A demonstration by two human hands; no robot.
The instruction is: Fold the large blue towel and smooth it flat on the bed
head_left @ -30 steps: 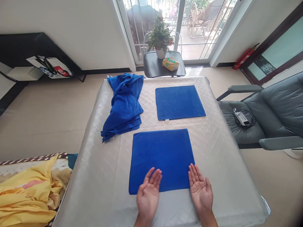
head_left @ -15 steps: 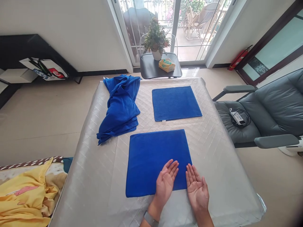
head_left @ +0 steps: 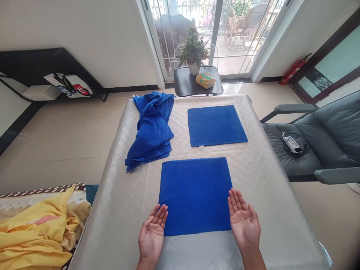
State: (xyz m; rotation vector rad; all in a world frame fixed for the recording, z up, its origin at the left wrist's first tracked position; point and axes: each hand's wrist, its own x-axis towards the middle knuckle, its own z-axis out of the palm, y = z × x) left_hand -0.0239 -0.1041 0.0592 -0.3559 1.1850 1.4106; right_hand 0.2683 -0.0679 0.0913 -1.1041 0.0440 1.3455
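Note:
A blue towel lies flat and square on the pale quilted cover of the table. At its left edge near the front corner is my left hand, palm up with fingers stretched out and nothing in it. My right hand is at the towel's right edge, also palm up, fingers extended, holding nothing. Behind lies a second flat blue towel with a small white tag on its near edge. To the left of both is a crumpled heap of blue towels.
Beyond the table's far edge, a dark chair holds a potted plant and a yellow tissue pack. A grey armchair with a power strip stands at right. Yellow cloth lies at lower left.
My left hand has moved left, from over the near towel's right part to its left edge. My right hand stays by the right edge. The view has shifted slightly left.

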